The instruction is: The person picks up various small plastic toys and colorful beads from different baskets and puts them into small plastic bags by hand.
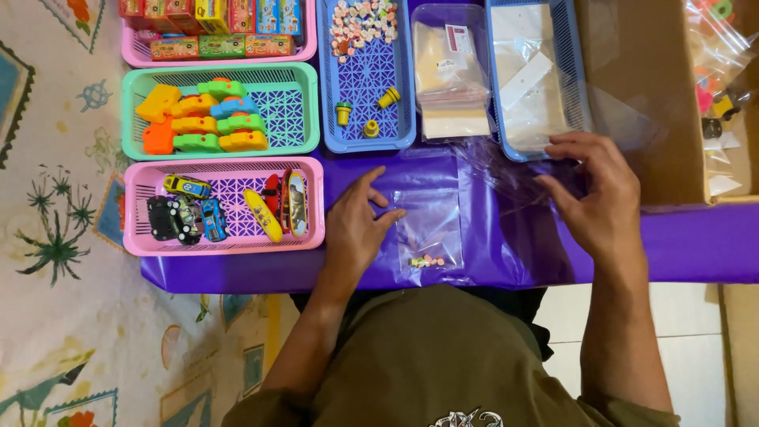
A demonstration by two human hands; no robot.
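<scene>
While I work over the purple tabletop [696, 245]:
Left hand [353, 229]: flat, fingers together, pinning the small clear bag [427, 229] just beside it.
Right hand [601, 194]: fingers spread, loosely touching crinkled clear plastic [506, 170].
Baskets [229, 245]: near, toys sorted within reach.

The person wears an olive-brown short-sleeved shirt [443, 356] of plain, soft-looking fabric that fills the lower middle of the view, just below the near edge of the purple bench [696, 245]. A small white and dark printed emblem [466, 419] sits on the shirt at the point farthest from the bench; only its top shows. The sleeves end high up, so both forearms are bare from there towards the bench. The left hand [356, 229] and the right hand [601, 198] are bare too, without rings, watch, gloves or bands at the wrists. Between shirt and bench a strip of dark clothing [514, 300] shows.
</scene>
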